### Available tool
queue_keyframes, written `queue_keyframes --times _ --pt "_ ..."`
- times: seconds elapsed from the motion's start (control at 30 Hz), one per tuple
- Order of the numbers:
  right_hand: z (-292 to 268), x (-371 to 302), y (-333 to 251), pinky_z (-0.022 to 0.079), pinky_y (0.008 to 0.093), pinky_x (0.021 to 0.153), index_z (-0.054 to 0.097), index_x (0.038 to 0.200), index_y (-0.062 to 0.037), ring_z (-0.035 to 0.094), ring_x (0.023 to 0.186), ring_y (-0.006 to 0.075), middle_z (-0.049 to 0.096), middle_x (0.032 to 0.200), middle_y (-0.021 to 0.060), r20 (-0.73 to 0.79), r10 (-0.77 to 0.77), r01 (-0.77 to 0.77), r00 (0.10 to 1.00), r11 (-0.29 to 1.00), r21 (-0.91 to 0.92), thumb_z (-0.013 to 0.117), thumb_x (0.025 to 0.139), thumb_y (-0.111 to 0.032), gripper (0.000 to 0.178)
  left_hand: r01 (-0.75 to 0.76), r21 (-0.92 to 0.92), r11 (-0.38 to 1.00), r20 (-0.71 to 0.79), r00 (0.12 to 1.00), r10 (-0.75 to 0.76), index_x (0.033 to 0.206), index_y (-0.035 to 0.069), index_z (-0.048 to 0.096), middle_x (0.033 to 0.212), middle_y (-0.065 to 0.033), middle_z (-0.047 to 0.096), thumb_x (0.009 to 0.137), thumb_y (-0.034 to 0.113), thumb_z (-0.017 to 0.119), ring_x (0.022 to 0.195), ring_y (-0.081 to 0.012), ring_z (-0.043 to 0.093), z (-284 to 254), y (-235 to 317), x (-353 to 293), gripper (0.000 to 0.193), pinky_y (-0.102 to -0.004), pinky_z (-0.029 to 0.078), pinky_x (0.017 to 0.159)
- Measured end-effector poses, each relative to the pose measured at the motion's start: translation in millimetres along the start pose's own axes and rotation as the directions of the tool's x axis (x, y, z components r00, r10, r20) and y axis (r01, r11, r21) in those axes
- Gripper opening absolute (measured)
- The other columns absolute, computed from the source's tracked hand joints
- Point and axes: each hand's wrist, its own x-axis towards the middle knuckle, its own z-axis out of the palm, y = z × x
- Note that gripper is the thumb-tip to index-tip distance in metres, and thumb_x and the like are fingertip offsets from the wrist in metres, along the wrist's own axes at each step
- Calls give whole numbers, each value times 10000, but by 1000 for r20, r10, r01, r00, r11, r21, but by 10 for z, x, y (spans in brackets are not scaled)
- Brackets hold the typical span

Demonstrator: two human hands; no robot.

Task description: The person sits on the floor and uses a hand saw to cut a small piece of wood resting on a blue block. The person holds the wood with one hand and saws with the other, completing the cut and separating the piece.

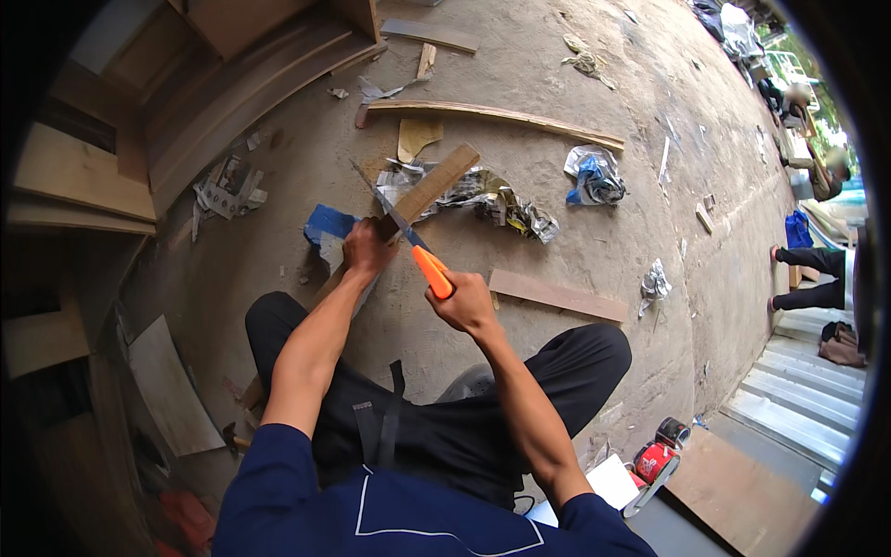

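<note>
The left hand (367, 246) clamps the wooden strip (427, 190); the right hand (464, 302) grips the orange-handled saw (408, 237), whose blade could slip toward the left fingers.

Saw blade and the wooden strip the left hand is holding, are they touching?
Touching. The head view shows the saw blade lying across the wooden strip just above the left hand, with no gap at the crossing; the right hand holds the orange handle.
</note>
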Motion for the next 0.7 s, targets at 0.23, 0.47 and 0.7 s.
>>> queue_keyframes --times 0.23,0.47,0.7 --pt "10 -222 29 495 436 595 637 718 -21 617 634 393 617 665 203 -10 31 -30 999 996 88 678 736 -229 213 -72 39 997 68 995 69 899 52 628 927 -113 635 560 229 823 936 -306 606 43 -10 -51 429 -421 506 782" --pt "96 -402 122 490 412 575 636 727 -13 619 610 379 609 649 199 -2 114 -113 993 985 133 682 736 -209 201 -122 70 990 92 989 115 895 49 635 929 -93 574 598 267 822 942 -290 585 93 53 -164 413 -422 495 769" --pt "23 -339 -79 497 409 585 639 743 -17 609 619 395 606 655 207 11 114 -115 993 984 134 682 745 -198 186 -115 35 993 87 990 111 902 47 633 951 -97 562 612 320 845 945 -292 582 8 53 -142 452 -420 498 779"
